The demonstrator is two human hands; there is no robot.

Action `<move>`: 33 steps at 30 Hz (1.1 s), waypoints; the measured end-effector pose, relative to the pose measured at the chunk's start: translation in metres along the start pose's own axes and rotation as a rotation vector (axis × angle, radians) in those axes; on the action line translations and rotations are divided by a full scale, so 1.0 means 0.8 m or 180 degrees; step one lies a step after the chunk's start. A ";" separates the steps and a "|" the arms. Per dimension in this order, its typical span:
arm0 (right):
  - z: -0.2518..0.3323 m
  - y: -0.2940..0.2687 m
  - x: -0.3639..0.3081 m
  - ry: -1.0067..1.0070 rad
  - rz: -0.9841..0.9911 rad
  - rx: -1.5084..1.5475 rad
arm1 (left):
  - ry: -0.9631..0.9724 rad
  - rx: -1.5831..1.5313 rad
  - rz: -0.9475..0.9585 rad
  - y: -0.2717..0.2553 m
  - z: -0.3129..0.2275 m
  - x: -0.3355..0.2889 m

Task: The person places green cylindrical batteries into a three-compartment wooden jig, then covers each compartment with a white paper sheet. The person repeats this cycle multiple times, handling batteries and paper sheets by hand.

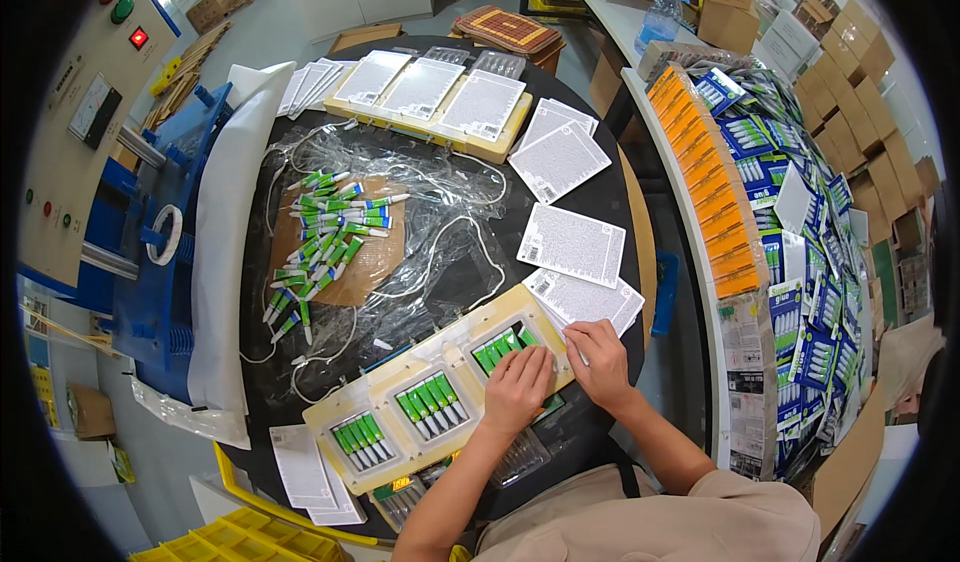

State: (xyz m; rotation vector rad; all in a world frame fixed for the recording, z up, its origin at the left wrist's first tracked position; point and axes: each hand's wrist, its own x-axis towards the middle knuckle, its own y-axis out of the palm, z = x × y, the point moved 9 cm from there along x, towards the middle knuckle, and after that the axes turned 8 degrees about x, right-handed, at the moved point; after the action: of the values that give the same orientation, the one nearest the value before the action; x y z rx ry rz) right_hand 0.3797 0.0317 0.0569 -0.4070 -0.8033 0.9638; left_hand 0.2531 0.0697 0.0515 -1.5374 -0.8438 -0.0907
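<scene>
A cream-coloured mould tray (pixel 400 447) lies slantwise near my front, with three framed pockets. Green-and-white tubes (pixel 432 403) stand in rows in the pockets, dark ends towards me. Over the right-hand pocket, my left hand (pixel 518 390) curls its fingers down onto the tubes (pixel 494 350); its fingertips are hidden. Beside that tray's right end, my right hand (pixel 600 364) has its fingers pinched at the lower edge of a white printed card (pixel 580 297). Another white card (pixel 572 245) lies just beyond.
Loose tubes (pixel 330 232) pile on brown cardboard amid crumpled plastic film and white cords. A second tray (pixel 500 140) topped with cards sits at the far side. Blue machinery (pixel 130 222) stands left. Blue blister packs (pixel 800 292) heap beside orange boxes (pixel 705 182) on the right.
</scene>
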 end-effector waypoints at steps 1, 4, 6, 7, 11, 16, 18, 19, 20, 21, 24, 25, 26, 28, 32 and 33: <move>0.002 0.001 0.000 -0.0063 0.0026 0.0018 | -0.0006 0.0044 0.0053 0.005 0.003 -0.003; 0.000 0.001 -0.001 -0.0065 0.0049 0.0058 | 0.0018 0.0121 0.0222 0.016 0.006 -0.006; 0.003 0.002 -0.003 -0.0146 0.0074 0.0054 | -0.0051 0.0060 0.0342 0.018 0.008 -0.005; 0.004 0.002 -0.004 -0.0116 0.0056 0.0055 | -0.0134 -0.0022 0.0410 0.017 0.009 -0.004; 0.024 0.012 -0.004 -0.0315 0.0169 0.0077 | -0.0154 0.0094 0.0459 0.002 0.010 -0.008; -0.018 -0.013 0.052 -0.0594 0.0203 -0.1004 | -0.0988 0.0487 0.0164 -0.055 0.080 -0.084; -0.088 -0.027 0.096 -0.0413 0.0674 -0.1824 | -0.1660 0.1075 -0.0067 -0.110 0.138 -0.150; -0.109 -0.031 0.107 -0.0656 0.0844 -0.2167 | -0.1900 0.1208 -0.0324 -0.151 0.170 -0.188; -0.141 -0.023 0.110 -0.0539 0.1403 -0.2135 | -0.2217 0.1377 -0.0243 -0.188 0.205 -0.230; -0.162 -0.014 0.112 -0.0545 0.1745 -0.2196 | -0.2587 0.1487 -0.0178 -0.222 0.238 -0.270; -0.174 -0.015 0.108 -0.0771 0.1962 -0.1732 | -0.2985 0.0984 0.0290 -0.295 0.291 -0.374; -0.174 -0.017 0.102 -0.0782 0.2044 -0.1749 | -0.3124 0.0793 0.0929 -0.292 0.299 -0.406; -0.172 -0.016 0.095 -0.0774 0.2108 -0.1797 | -0.3279 0.0736 0.1516 -0.287 0.300 -0.436; -0.163 -0.016 0.085 -0.0928 0.2099 -0.1993 | -0.3232 0.0712 0.2078 -0.277 0.298 -0.461; -0.135 -0.004 0.076 -0.1495 0.1842 -0.1629 | -0.3056 0.0972 0.2221 -0.275 0.292 -0.460; -0.139 0.003 0.077 -0.1412 0.1945 -0.1656 | -0.2881 0.1047 0.2279 -0.279 0.290 -0.454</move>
State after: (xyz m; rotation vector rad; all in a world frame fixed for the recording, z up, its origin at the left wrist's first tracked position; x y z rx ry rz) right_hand 0.4828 0.0893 0.0093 -0.9452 -1.3864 1.4377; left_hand -0.2293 0.0940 0.0039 -1.4558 -0.8665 1.2805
